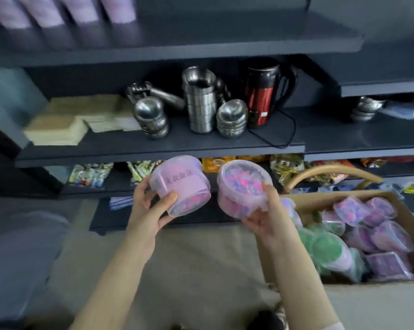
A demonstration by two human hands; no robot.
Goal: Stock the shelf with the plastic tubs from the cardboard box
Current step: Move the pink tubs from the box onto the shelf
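Note:
My left hand (151,206) grips a pink plastic tub (181,183) tipped on its side, its printed wall facing me. My right hand (264,214) holds a second pink tub (243,182), its clear lid tilted toward me. Both tubs hang in front of the dark shelf unit, just below the edge of the middle shelf (158,152). At the right, the open cardboard box (344,196) on the floor holds several more pink and green tubs (358,234). More pink tubs (58,13), blurred, stand on the top shelf at the left.
The middle shelf carries steel bowls (232,120), stacked steel cups (200,103), a red-black jug (263,91) with a black cord, and beige packs (65,120). Snack packets (91,173) fill the lower shelf. A basket handle (329,172) arches behind the box.

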